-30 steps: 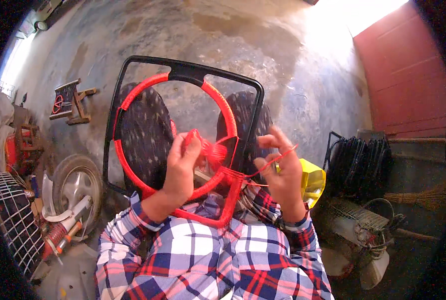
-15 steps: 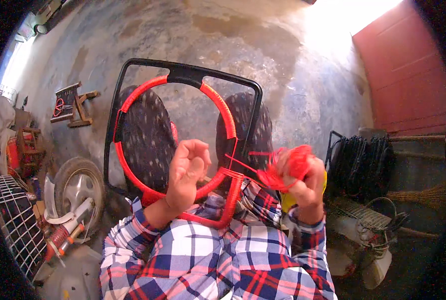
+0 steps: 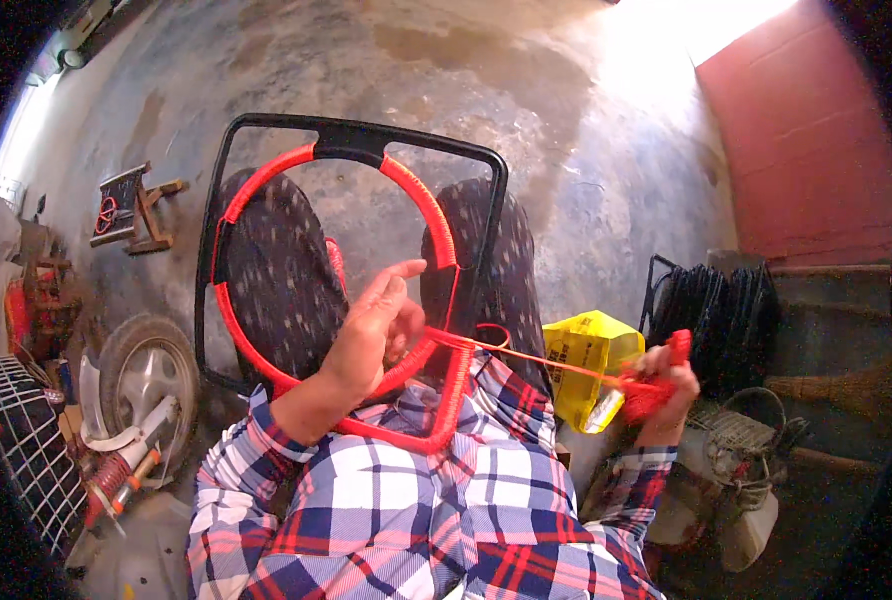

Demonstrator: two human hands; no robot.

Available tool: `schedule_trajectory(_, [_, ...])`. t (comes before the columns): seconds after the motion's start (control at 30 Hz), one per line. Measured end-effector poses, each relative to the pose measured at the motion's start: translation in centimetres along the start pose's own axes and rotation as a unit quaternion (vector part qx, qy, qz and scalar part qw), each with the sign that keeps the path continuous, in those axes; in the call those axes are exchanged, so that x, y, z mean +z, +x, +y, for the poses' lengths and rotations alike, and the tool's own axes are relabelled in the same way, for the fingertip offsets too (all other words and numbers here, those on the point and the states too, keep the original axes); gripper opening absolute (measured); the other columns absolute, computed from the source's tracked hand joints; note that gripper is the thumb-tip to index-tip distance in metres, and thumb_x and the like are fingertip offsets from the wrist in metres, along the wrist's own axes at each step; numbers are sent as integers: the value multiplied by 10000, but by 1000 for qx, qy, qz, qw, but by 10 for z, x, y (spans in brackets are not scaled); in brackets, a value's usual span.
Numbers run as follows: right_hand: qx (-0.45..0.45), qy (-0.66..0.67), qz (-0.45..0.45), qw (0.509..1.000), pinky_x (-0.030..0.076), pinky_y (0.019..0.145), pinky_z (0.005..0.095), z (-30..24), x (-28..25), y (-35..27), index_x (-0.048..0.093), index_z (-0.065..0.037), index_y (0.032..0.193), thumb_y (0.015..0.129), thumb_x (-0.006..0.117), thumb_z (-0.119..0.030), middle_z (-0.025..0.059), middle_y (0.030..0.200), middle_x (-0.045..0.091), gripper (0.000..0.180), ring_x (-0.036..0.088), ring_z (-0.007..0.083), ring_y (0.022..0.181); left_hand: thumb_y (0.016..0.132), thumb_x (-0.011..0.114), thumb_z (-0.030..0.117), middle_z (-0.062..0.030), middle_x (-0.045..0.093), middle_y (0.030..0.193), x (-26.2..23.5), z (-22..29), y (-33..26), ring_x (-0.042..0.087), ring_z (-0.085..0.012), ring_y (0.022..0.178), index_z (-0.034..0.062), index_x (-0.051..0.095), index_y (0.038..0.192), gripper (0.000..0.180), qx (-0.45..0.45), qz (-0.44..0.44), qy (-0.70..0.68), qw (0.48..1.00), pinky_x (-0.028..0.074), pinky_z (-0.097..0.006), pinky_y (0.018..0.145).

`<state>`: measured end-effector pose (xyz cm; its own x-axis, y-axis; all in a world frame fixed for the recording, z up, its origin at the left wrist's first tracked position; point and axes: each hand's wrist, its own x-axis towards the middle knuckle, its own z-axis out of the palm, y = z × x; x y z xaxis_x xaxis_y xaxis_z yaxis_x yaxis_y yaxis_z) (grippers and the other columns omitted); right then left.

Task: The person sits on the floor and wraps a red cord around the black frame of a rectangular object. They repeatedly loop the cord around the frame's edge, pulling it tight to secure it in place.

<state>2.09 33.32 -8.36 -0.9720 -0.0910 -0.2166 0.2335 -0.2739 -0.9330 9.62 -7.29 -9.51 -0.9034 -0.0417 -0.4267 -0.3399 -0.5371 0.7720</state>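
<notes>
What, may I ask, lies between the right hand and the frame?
In the head view, a red cord stretches from the right hand to the frame, in front of a yellow bag.

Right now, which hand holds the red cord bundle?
The right hand, right of the yellow bag, holds the red bundle; the left hand, over the frame, shows none.

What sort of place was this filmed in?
Probably a garage or storage room, judging by the motorbike wheel with a red spring beside it at left, and the stained floor.
</notes>
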Motion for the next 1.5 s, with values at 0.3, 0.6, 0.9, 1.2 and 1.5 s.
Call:
schedule_trajectory(0.3, [-6,46,157,987,472,560,240,24,15,25,544,-24,967,832,627,-115,-21,708,529,183,517,80,593,1038,403,338,-136,652,1128,6,2,-1,651,-233,1039,-10,449,1361,477,-44,-103,-73,991,533,-372,894])
schedule_trajectory(0.6, [-7,-360,-337,870,470,621,288,36,167,11,641,-15,1129,783,712,-122,-14,729,604,369,552,87,641,925,435,87,-203,622,1203,3,1,0,650,-282,1064,-78,523,1217,347,-72,-135,-134,979,524,-422,953])
schedule_trajectory(0.9, [158,49,-137,977,519,840,328,33,170,-10,590,7,1186,827,657,-114,129,1114,652,385,639,175,904,903,437,102,-189,692,963,-3,4,0,689,-220,658,-103,562,1155,348,-125,-129,-38,983,581,-289,582])
schedule_trajectory(1.2, [102,92,-113,984,441,611,287,56,163,-4,539,-36,851,891,567,-84,63,722,571,69,547,149,637,957,483,159,-162,690,838,7,7,0,654,-175,596,-43,609,1032,250,-141,-86,4,986,534,-266,513])
schedule_trajectory(1.5, [57,-174,-173,968,497,655,259,63,177,-10,658,-12,887,853,733,-98,-7,759,661,119,592,58,706,899,479,97,-153,664,701,10,6,-6,611,-167,508,-14,569,885,144,-143,-45,114,982,487,-262,472])
